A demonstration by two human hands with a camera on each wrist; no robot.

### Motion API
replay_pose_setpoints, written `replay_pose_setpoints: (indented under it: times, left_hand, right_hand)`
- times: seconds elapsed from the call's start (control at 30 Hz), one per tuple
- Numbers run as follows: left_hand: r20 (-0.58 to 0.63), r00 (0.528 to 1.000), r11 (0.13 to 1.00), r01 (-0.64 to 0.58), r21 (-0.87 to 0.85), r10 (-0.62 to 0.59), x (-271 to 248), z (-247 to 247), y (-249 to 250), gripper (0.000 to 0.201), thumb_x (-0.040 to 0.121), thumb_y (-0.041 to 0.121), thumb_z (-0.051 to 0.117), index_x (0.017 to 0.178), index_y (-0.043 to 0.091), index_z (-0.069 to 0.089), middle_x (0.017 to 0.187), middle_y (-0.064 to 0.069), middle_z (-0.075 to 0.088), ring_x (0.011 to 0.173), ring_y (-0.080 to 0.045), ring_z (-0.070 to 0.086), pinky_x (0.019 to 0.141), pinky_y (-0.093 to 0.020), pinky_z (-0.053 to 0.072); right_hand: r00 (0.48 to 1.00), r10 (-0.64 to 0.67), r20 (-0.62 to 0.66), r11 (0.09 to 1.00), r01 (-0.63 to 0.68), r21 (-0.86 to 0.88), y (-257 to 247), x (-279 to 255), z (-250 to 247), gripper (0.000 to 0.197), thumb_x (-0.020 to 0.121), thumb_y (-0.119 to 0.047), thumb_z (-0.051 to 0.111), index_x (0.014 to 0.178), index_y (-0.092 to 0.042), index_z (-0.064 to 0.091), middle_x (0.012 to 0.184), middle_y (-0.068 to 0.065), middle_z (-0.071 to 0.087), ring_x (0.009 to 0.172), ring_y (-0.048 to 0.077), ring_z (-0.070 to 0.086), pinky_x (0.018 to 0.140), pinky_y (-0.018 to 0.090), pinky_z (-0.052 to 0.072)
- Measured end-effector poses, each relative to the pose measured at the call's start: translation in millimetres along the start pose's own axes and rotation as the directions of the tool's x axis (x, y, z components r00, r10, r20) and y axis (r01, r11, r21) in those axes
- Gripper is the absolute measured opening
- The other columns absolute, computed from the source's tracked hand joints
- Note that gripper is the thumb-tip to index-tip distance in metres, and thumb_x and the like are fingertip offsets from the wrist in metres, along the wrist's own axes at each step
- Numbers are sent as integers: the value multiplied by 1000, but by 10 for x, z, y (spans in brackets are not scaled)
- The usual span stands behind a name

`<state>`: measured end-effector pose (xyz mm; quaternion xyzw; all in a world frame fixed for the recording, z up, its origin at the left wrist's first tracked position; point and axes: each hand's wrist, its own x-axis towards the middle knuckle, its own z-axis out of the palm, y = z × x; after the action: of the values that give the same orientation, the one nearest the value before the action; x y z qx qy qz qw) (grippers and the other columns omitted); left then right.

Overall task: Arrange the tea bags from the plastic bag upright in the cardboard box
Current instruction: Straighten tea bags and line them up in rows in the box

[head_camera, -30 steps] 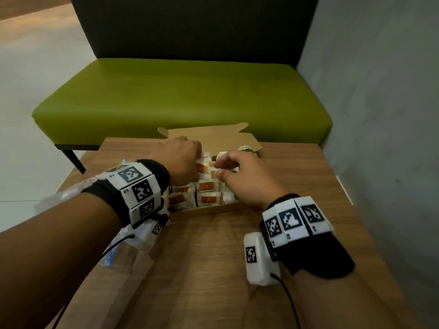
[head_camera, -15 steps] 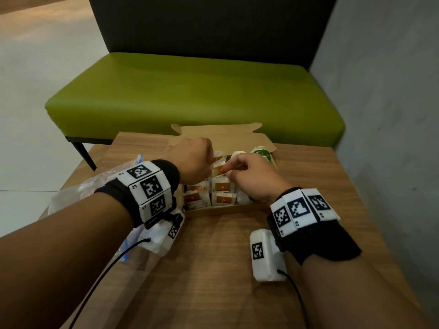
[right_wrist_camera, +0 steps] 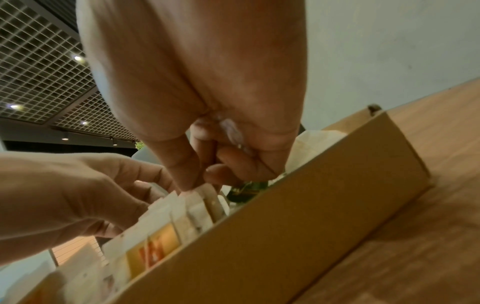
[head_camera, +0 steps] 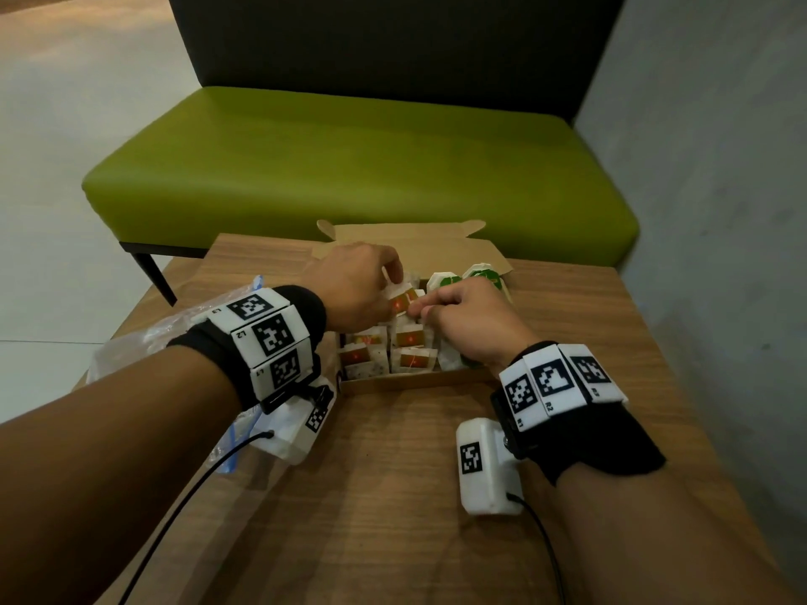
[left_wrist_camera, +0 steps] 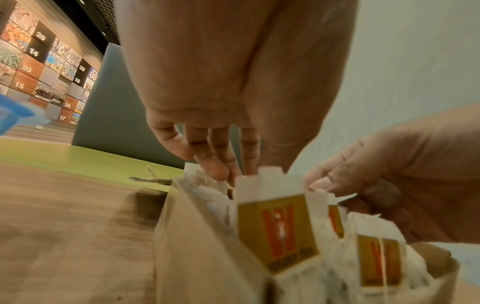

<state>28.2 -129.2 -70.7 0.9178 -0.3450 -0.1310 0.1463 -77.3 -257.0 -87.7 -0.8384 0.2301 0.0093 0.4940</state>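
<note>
The room is dim and warm-toned, the light soft and even. Small ceiling spots [right_wrist_camera: 78, 58] glow behind a grid ceiling [right_wrist_camera: 44, 72] in the right wrist view. Pale daylight washes the floor [head_camera: 56, 146] at the left of the head view, while the dark seat back [head_camera: 393, 41] swallows detail. Soft shadows lie on the counter [head_camera: 393, 495] under the forearms and beside the cardboard box [left_wrist_camera: 197, 257]. Both wrist views are smeared by blur: the near box wall and the tea bags [left_wrist_camera: 278, 232] are out of focus, and the fingers [right_wrist_camera: 182, 164] look soft. Straight lines bow towards the edges of every view.
</note>
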Motion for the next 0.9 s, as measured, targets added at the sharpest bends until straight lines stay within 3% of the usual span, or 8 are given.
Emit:
replay_pose_setpoints:
  times: [0.07, 0.17, 0.3, 0.4, 0.53, 0.7, 0.9]
  left_hand:
    - [21, 998, 997, -53, 60, 52, 0, 9, 2, 32, 82, 35, 75, 112, 33, 63, 110, 4, 60, 105, -19, 55, 91, -47, 49]
    - [41, 996, 992, -83, 90, 79, 2, 29, 13, 23, 86, 33, 70, 108, 30, 67, 109, 4, 61, 105, -20, 56, 93, -49, 49]
    - [13, 996, 992, -90, 83, 90, -11, 15, 19, 13, 91, 29, 64, 103, 29, 66, 109, 5, 66, 106, -20, 57, 96, -49, 46]
    - [6, 996, 994, -91, 56, 90, -31, -18, -11, 14, 90, 30, 67, 104, 30, 67, 98, 9, 64, 99, -17, 59, 92, -47, 50]
    - [27, 994, 991, -106, 79, 104, -68, -36, -51, 20, 90, 28, 68, 110, 27, 68, 93, 8, 63, 89, -16, 56, 86, -41, 52]
    - [27, 988, 988, -151, 15, 150, -105, -35, -72, 17, 90, 28, 69, 107, 28, 71, 88, 12, 62, 87, -11, 59, 79, -32, 50]
    - [33, 979, 980, -198, -28, 199, -118, -37, -124, 14, 90, 30, 68, 103, 29, 74, 85, 16, 63, 84, -8, 59, 74, -28, 47]
  right_hand:
    - [1000, -3, -1, 1000, 3, 8, 35, -1, 1, 27, 97, -13, 60, 82, -29, 76, 112, -4, 72, 110, 15, 62, 103, 41, 50]
    - [1000, -4, -6, 1000, 4, 10, 65, -7, 7, 28, 97, -11, 59, 81, -28, 75, 111, -4, 72, 107, 15, 64, 102, 41, 52]
    - [983, -53, -177, 999, 55, 2, 44, 10, -40, 30, 95, -6, 58, 81, -29, 71, 101, -8, 70, 101, 13, 65, 93, 35, 55]
    - [965, -67, -253, 997, 53, -62, -3, 36, -77, 24, 95, -5, 58, 92, -25, 72, 98, -7, 68, 96, 13, 64, 82, 31, 55]
    - [975, -63, -214, 974, 13, -228, -48, 56, -18, 25, 92, -8, 61, 99, -29, 72, 100, -3, 70, 85, 16, 66, 75, 37, 59]
    - [991, -51, -126, 897, -10, -441, -129, 90, 54, 35, 88, -4, 69, 108, -32, 75, 118, -2, 69, 104, 20, 65, 88, 40, 58]
    - [989, -48, -140, 852, -32, -523, -131, 171, 94, 27, 86, -11, 75, 97, -35, 70, 125, 0, 62, 102, 22, 63, 80, 34, 54]
